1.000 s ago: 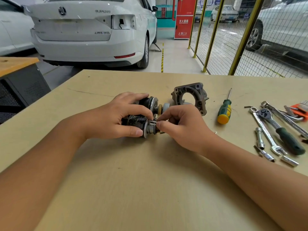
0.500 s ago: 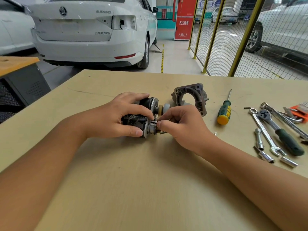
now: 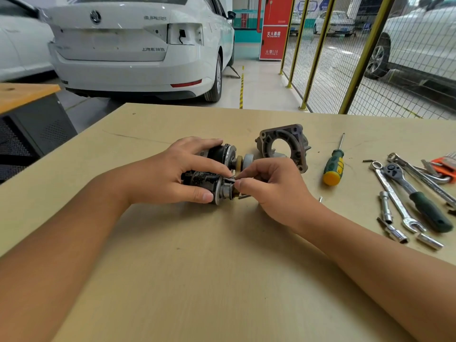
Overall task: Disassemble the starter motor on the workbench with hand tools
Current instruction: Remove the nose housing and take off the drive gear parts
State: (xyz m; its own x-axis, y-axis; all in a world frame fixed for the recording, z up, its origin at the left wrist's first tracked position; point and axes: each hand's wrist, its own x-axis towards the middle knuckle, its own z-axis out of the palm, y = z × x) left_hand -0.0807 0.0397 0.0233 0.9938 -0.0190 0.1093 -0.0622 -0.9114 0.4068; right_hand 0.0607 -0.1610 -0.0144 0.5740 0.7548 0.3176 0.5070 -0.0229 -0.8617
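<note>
The black starter motor body (image 3: 217, 169) lies on its side on the tan workbench (image 3: 197, 267), its two cylinders pointing right with silver ends showing. My left hand (image 3: 170, 174) wraps over the body from the left and grips it. My right hand (image 3: 269, 183) pinches a small metal part at the silver shaft end (image 3: 225, 190) of the nearer cylinder; my fingers hide most of that part. The detached grey front housing (image 3: 286, 144) stands just behind my right hand.
A green and yellow screwdriver (image 3: 334, 166) lies right of the housing. Farther right are a ratchet (image 3: 419, 201), spanners (image 3: 397, 201), sockets (image 3: 429, 241) and an orange tool (image 3: 444, 164). A white car (image 3: 138, 45) and a yellow mesh fence (image 3: 357, 58) stand beyond the bench.
Almost nothing has moved: both hands stay on the motor, and the right fingers have shifted only slightly at the shaft end.
</note>
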